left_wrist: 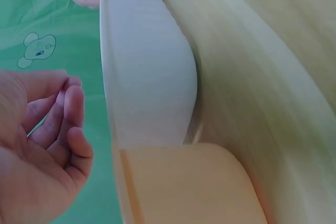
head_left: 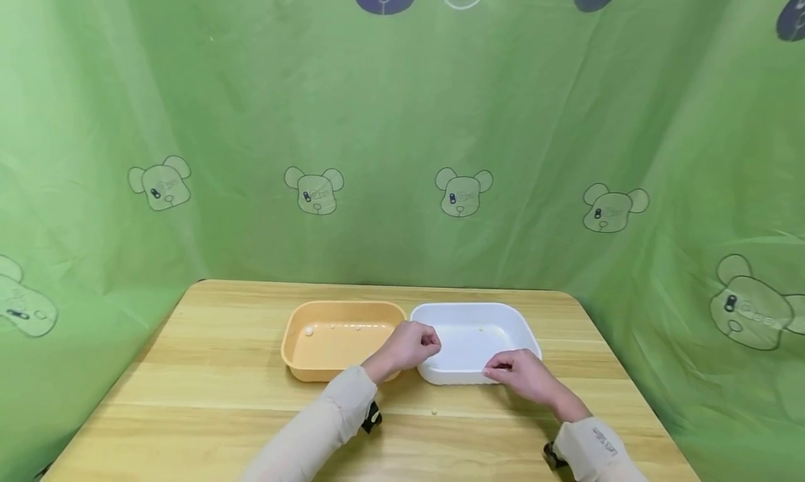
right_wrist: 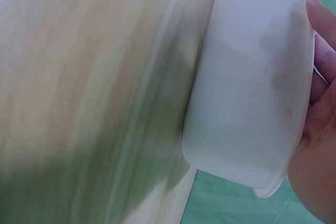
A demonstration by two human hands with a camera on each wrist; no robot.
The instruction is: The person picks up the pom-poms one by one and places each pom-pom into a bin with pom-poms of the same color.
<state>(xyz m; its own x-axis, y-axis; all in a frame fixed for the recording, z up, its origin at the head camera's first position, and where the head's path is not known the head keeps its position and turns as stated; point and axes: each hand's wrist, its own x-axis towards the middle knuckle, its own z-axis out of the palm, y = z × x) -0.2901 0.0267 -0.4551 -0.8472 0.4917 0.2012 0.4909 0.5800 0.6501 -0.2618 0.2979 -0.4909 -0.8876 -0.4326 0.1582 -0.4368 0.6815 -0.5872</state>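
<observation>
My left hand hovers over the left end of a white plastic tray, beside an orange tray. Its fingers curl in and the thumb meets the index fingertip in the left wrist view; nothing shows between them. With its thumb outside and fingers behind the rim, my right hand grips the white tray's near edge. A small pale yellowish piece lies inside the white tray. Inside the orange one are a round white ball and a couple of smaller pale bits.
One small pale bead lies on the wooden table in front of the trays. The trays stand side by side, their ends close together. A green curtain with bear prints hangs behind the table and along both sides.
</observation>
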